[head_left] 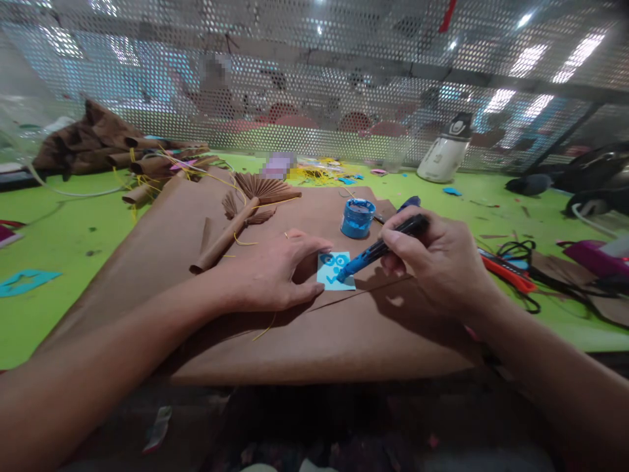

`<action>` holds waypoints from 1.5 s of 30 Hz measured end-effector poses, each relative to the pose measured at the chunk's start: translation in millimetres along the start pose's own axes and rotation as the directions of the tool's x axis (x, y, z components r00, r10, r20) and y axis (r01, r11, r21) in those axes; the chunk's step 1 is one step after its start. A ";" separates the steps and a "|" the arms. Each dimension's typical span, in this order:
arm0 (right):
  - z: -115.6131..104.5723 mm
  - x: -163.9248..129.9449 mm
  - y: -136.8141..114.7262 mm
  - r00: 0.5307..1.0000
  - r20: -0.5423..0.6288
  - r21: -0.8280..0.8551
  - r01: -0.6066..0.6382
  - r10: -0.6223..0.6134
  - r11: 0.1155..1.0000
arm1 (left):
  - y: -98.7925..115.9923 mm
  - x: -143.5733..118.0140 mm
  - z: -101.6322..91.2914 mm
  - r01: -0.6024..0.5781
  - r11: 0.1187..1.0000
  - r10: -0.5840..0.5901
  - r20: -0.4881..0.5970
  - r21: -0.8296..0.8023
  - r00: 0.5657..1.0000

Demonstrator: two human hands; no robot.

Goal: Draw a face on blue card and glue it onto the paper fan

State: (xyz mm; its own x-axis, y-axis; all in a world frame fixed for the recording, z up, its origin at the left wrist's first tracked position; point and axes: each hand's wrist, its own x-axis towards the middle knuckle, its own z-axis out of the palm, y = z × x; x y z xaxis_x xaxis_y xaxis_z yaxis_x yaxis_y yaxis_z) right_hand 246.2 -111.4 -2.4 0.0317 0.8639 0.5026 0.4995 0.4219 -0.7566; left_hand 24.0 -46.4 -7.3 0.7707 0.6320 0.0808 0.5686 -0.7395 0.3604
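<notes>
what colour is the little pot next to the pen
Blue: the pot shows best in the head view.

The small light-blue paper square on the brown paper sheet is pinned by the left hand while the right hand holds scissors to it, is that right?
Not quite. In the head view the right hand holds a black-handled tool with a blue-painted tip, not scissors. The rest stands: the left hand pins the small light-blue paper square on the brown paper sheet.

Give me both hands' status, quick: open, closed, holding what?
Left hand: open, fingers flat, pinning the small blue card to the brown paper.
Right hand: closed around the blue-tipped tool, tip on the card.
</notes>
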 end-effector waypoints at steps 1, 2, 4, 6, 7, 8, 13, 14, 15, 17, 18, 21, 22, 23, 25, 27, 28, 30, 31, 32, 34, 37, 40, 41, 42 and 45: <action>0.0 -0.1 -0.1 1.000 0.010 -0.002 -0.001 0.001 1.000 | -0.3 0.1 -0.1 -0.010 1.000 0.010 -0.001 -0.003 1.000; -0.1 -0.2 0.0 1.000 0.019 -0.001 -0.002 0.002 1.000 | -0.6 0.2 -0.2 -0.018 1.000 0.018 -0.003 -0.004 1.000; -0.4 -0.3 0.3 1.000 0.024 0.010 0.000 0.000 1.000 | -1.1 0.3 -0.2 -0.023 1.000 0.023 0.000 -0.004 1.000; -0.8 -0.3 1.0 1.000 0.021 0.026 -0.005 0.004 1.000 | -1.1 0.3 -0.1 -0.023 1.000 0.023 0.002 -0.009 1.000; -0.9 -0.3 1.3 1.000 0.019 0.032 -0.007 0.007 0.999 | -0.9 0.3 -0.1 -0.026 1.000 0.026 0.000 -0.013 1.000; -1.0 -0.2 1.6 1.000 0.015 0.037 -0.007 0.007 0.999 | -0.6 0.3 0.0 -0.029 0.999 0.029 -0.007 -0.016 1.000; -1.1 0.2 0.7 1.000 -0.029 0.026 0.003 -0.002 1.000 | 0.9 0.5 -0.2 -0.011 1.000 0.011 0.000 -0.005 1.000; -1.0 0.2 0.2 0.999 -0.032 0.020 0.002 -0.001 1.000 | 0.8 0.5 -0.3 -0.008 1.000 0.008 0.003 -0.003 1.000; -1.0 0.2 -0.2 1.000 -0.027 0.015 -0.001 0.001 1.000 | 0.7 0.5 -0.3 -0.004 1.000 0.004 0.005 -0.002 1.000; -0.8 0.2 -0.8 1.000 -0.003 0.014 -0.010 0.010 1.000 | 0.2 0.4 -0.1 0.003 1.000 -0.003 0.001 -0.002 1.000; -0.8 0.2 -0.9 1.000 0.010 0.018 -0.015 0.015 1.000 | 0.0 0.4 0.0 0.005 1.000 -0.005 0.000 -0.001 1.000; -1.4 0.8 -0.1 1.000 0.005 0.051 -0.028 0.028 0.998 | -0.5 0.4 0.0 -0.007 1.000 0.007 -0.001 0.003 1.000; -1.8 1.2 0.3 0.999 -0.019 0.064 -0.028 0.030 0.998 | -0.5 0.4 -0.2 -0.014 1.000 0.014 0.000 0.004 1.000; -2.3 1.6 0.6 0.998 -0.049 0.080 -0.027 0.031 0.996 | -0.4 0.4 -0.6 -0.018 1.000 0.018 0.003 0.005 1.000; -3.7 2.4 0.8 0.993 -0.108 0.115 -0.028 0.041 0.993 | 0.0 0.4 -1.6 -0.014 1.000 0.014 0.016 0.012 1.000; -5.0 2.9 0.2 0.988 -0.142 0.152 -0.036 0.057 0.988 | 0.3 0.4 -2.5 -0.009 1.000 0.008 0.026 0.018 1.000; -5.6 3.0 -0.2 0.987 -0.149 0.169 -0.042 0.067 0.985 | 0.3 0.3 -2.7 -0.010 1.000 0.009 0.026 0.020 1.000; -6.5 3.2 -1.0 0.983 -0.164 0.199 -0.054 0.087 0.979 | -0.1 0.2 -2.7 -0.019 1.000 0.018 0.021 0.015 1.000; -6.8 3.4 -1.0 0.981 -0.172 0.213 -0.056 0.094 0.975 | -0.5 0.1 -2.5 -0.026 1.000 0.026 0.017 0.009 1.000; -7.1 3.8 -0.7 0.979 -0.178 0.227 -0.058 0.100 0.972 | -1.0 0.1 -2.1 -0.033 0.999 0.033 0.015 0.004 0.999; -7.7 4.9 0.8 0.976 -0.187 0.247 -0.065 0.114 0.967 | -1.9 0.0 -1.3 -0.038 0.999 0.038 0.010 -0.002 0.999; -8.7 7.6 3.9 0.970 -0.198 0.276 -0.081 0.139 0.958 | -2.3 -0.5 -1.1 -0.043 0.999 0.043 0.002 -0.003 0.999; -9.3 10.0 6.2 0.960 -0.219 0.312 -0.099 0.172 0.945 | -0.5 -0.9 -3.1 -0.059 0.998 0.059 0.011 -0.003 0.998; -9.3 10.5 6.7 0.958 -0.218 0.331 -0.105 0.185 0.938 | 0.4 -1.0 -4.1 -0.061 0.998 0.061 0.018 -0.003 0.998; -9.2 11.0 7.0 0.957 -0.209 0.355 -0.117 0.201 0.927 | 1.4 -1.2 -5.1 -0.063 0.998 0.063 0.024 -0.005 0.998; -8.4 12.4 7.4 0.952 -0.175 0.434 -0.155 0.252 0.887 | 3.1 -1.6 -7.5 -0.059 0.998 0.060 0.030 -0.009 0.998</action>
State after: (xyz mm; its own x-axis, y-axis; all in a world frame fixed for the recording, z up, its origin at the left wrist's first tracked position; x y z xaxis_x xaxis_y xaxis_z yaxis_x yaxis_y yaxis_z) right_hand 257.6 -99.9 1.8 0.3071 0.8807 0.3606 0.0623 0.3595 -0.9310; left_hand 22.4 -48.0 0.7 0.8115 0.5796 0.0741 0.5192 -0.7735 0.3634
